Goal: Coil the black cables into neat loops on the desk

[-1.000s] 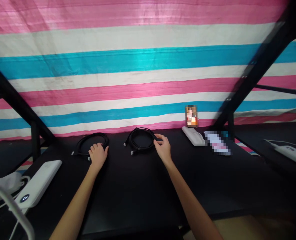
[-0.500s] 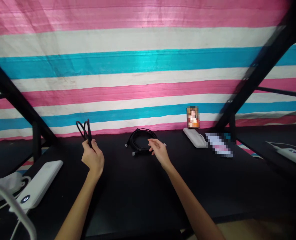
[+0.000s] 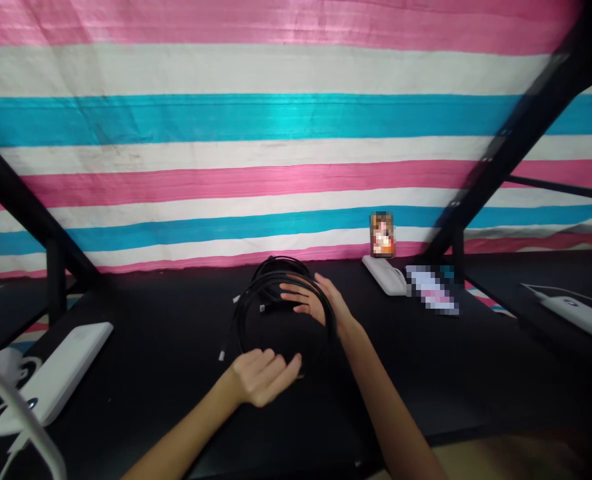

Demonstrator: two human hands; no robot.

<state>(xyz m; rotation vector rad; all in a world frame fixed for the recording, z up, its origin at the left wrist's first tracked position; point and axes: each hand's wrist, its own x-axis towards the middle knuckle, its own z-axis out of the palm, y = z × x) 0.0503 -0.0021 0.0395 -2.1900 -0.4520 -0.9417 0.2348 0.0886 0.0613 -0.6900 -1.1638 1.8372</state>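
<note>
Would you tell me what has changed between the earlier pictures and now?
The left hand has lifted the left cable coil off the table and carried it right, in front of the other coil. The right hand has let go of that other coil and is now at the raised one's right side. The other coil and white power bank stayed put.

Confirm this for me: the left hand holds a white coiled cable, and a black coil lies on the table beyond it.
No, one detail is wrong: the coiled cable held by the left hand is black, not white, as the head view shows. The black coil does lie on the table beyond it.
</note>
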